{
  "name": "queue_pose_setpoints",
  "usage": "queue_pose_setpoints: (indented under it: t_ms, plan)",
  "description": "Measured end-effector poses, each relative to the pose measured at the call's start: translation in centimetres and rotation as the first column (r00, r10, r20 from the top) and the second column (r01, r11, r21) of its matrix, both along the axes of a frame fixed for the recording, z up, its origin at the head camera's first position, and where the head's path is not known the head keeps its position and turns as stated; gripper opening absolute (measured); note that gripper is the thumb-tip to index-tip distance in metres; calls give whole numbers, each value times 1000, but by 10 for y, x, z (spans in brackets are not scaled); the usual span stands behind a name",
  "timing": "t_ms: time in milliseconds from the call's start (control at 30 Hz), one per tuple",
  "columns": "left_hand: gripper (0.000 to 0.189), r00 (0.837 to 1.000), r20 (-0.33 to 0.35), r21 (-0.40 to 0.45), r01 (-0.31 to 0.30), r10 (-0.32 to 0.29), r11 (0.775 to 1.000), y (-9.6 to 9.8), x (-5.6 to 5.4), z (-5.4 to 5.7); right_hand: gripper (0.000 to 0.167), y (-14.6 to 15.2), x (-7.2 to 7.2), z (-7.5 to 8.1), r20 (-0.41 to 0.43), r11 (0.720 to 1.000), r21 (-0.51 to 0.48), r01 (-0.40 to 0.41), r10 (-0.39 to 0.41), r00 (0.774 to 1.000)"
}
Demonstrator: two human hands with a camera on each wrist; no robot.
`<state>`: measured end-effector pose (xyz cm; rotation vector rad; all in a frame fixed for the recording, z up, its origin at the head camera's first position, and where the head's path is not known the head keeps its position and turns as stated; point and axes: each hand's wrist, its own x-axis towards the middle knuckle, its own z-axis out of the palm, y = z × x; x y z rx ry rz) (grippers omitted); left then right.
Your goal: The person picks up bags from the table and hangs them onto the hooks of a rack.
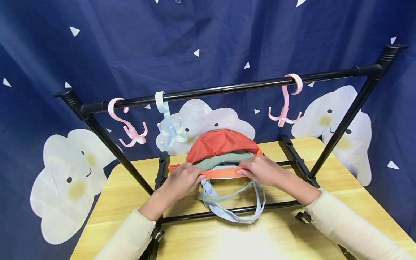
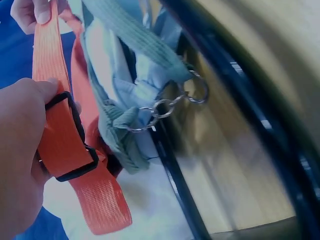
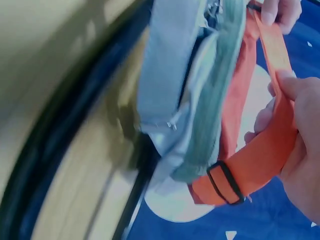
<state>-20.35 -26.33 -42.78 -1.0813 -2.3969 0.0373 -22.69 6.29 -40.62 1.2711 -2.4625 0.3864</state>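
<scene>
Left hand (image 1: 182, 180) and right hand (image 1: 263, 170) grasping an orange strap (image 1: 222, 173), red bag (image 1: 221, 141), green bag (image 1: 224, 158) and pale-blue bag (image 1: 224, 167) just beyond, contents hidden, black rack (image 1: 227, 89) around them on the surface (image 1: 191, 242)

A red fabric bag (image 1: 222, 141), creased and rounded along its top, lies behind a sage-green bag (image 1: 224, 159); its orange webbing strap (image 1: 222, 173) (fitted with black buckles (image 2: 78, 171)) runs flat and nearly straight across the front; the left hand (image 1: 182, 180) and right hand (image 1: 264, 170) grip it, well apart.
</scene>
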Motion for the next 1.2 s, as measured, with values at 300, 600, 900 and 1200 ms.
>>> queue_pose_setpoints:
  t_ms: [300, 600, 900, 1200]
  plan:
    - [18, 998, 41, 35, 49, -51, 998, 8, -3, 21, 19, 17, -7, 15, -40, 997, -49, -67, 65, 997]
    - [18, 1000, -19, 4, -24, 24, 1000, 15, 5, 42, 18, 30, 1, 33, -135, 994, -75, -79, 69, 988]
    - [22, 995, -97, 33, -8, 11, 999, 20, 9, 58, 38, 36, 2, 48, -287, 976, -144, -164, 117, 951]
    - [24, 985, -162, 48, 63, -55, 997, 27, 11, 73, 42, 46, 6, 61, -338, 976, -148, -160, 102, 935]
